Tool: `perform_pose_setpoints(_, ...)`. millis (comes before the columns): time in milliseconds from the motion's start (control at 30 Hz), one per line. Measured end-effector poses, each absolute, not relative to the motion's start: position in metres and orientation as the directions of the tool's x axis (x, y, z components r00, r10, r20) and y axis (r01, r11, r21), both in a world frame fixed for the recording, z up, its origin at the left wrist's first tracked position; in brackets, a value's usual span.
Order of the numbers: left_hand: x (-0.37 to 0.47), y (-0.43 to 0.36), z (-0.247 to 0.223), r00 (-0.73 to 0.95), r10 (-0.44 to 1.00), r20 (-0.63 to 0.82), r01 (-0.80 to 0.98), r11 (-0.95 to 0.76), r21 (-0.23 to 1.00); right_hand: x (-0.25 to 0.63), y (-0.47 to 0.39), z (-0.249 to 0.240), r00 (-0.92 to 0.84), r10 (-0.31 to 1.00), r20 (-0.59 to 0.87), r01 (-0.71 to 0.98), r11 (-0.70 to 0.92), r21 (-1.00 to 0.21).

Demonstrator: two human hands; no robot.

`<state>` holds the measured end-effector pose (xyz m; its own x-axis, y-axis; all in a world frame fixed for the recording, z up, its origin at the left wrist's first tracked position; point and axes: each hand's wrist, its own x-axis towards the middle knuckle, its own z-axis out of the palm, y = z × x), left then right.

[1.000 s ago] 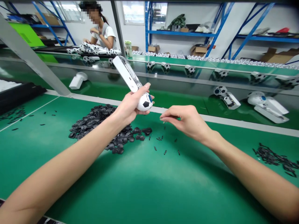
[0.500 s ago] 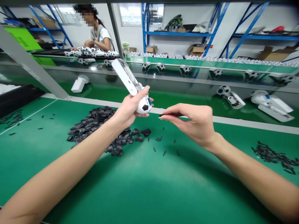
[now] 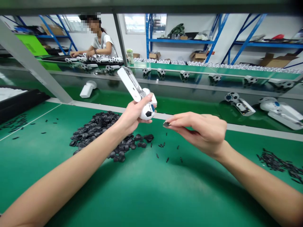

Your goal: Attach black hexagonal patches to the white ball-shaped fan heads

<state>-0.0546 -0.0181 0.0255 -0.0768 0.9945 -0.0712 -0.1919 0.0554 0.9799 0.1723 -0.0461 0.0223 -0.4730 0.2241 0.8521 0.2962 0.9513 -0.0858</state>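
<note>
My left hand (image 3: 136, 114) is wrapped round a white device with a soccer-ball-patterned head (image 3: 147, 114) and a long flat white body slanting up to the left. A blue round spot shows on the head's right side. To its right, my right hand (image 3: 196, 130) pinches a small dark piece (image 3: 167, 124) between thumb and fingertips, apart from the device. Below my left forearm and wrist lies a heap of black curved pieces (image 3: 94, 129). Several small black slim parts (image 3: 161, 145) are scattered on the green table (image 3: 151, 189) beneath my hands.
A pile of slim black parts (image 3: 279, 160) lies at the right. Beyond the table's pale edge, a green conveyor (image 3: 189, 108) carries several white soccer-ball devices (image 3: 240, 103). A grey slanted post (image 3: 40, 69) stands at left. Across the line, a person (image 3: 101, 44) handles similar devices.
My right hand has turned slightly and shifted a little right, so the dark piece shows more of its face. My left hand still holds the device. The view has tilted up slightly.
</note>
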Motion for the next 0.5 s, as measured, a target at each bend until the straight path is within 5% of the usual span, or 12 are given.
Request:
perform_pose_setpoints(300, -0.0554, -0.0156, 0.0228, -0.091, 0.993, -0.08, -0.173, 0.063, 0.983, 0.1766, -0.0402, 0.0216, -0.457, -0.024, 0.889, 0.233, 0.961, 0.146)
perform_pose_setpoints(500, -0.0568, -0.0151, 0.0213, 0.043, 0.999, 0.011, -0.157, -0.004, 0.988, 0.1681, -0.0361, 0.0214, -0.372, 0.131, 0.919, 0.328, 0.945, -0.002)
